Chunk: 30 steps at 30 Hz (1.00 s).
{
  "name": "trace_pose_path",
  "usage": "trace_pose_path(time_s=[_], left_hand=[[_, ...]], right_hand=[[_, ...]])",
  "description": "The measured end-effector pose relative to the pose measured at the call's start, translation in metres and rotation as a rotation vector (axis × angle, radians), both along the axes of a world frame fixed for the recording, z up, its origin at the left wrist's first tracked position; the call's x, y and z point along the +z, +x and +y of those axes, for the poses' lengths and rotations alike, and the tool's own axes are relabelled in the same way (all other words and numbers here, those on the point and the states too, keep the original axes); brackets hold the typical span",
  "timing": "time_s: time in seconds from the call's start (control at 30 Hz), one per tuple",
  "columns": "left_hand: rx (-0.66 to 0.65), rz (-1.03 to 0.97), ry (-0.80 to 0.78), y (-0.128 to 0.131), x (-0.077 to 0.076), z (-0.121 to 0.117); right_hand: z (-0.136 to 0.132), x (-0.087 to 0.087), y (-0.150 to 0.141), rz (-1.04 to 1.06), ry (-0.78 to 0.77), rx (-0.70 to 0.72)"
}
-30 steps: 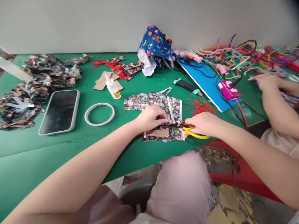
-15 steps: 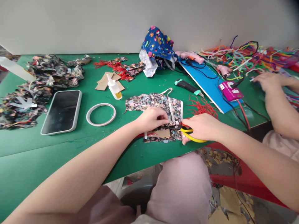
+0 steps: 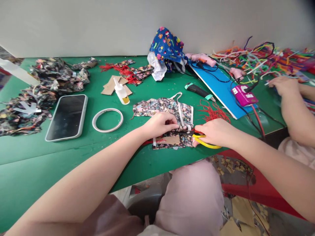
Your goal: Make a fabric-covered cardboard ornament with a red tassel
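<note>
Floral fabric (image 3: 155,107) with white tape along its right edge lies on the green table in front of me. My left hand (image 3: 163,124) is closed on its lower part, fingertips pinching the cloth. In my right hand (image 3: 213,131) are scissors with yellow and red handles (image 3: 208,144); their dark blades lie along the cloth, pointing left beside my left fingertips. Below the blades is a cut strip of the fabric with a piece of brown cardboard (image 3: 171,140) on it. Red cords show at its left end, partly under my left hand.
Left of the fabric are a tape roll (image 3: 107,130), a phone (image 3: 67,118) and crumpled floral cloth (image 3: 59,78). Behind stand a glue bottle (image 3: 121,93) and a cutter knife (image 3: 199,91). At right are red threads (image 3: 215,112), a blue board (image 3: 221,95), cables and a co-worker's hand (image 3: 283,86).
My right hand and the scissors have shifted slightly right, and more of the blades shows. My left hand keeps its grip on the fabric.
</note>
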<state>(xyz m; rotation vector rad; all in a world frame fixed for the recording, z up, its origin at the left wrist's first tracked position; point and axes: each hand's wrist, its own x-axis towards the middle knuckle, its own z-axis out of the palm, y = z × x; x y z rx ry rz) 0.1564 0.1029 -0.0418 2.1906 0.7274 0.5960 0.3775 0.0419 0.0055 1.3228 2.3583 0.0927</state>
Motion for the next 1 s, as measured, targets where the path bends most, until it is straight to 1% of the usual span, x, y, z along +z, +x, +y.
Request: trace_pose_path(time_s=[0.1,0.27,0.33,0.53,0.73,1.0], left_hand=[[0.021,0.005,-0.035,0.0,0.002,0.0],[0.025,-0.002,-0.041,-0.001,0.003,0.0],[0.026,-0.003,-0.044,-0.001,0.003,0.0],[0.021,-0.014,-0.059,-0.001,0.002,0.001],[0.014,-0.037,-0.061,-0.001,0.001,0.002],[0.028,-0.016,-0.087,-0.001,0.003,0.0]], right_hand=[[-0.004,0.002,0.002,-0.026,0.013,-0.014],[-0.005,0.002,0.005,-0.006,0.016,-0.018],[-0.004,0.001,0.004,0.002,0.024,-0.017],[0.001,-0.001,-0.006,0.055,0.04,0.047],[0.007,-0.001,-0.013,0.035,0.056,0.036],[0.01,-0.004,-0.01,0.008,0.037,0.039]])
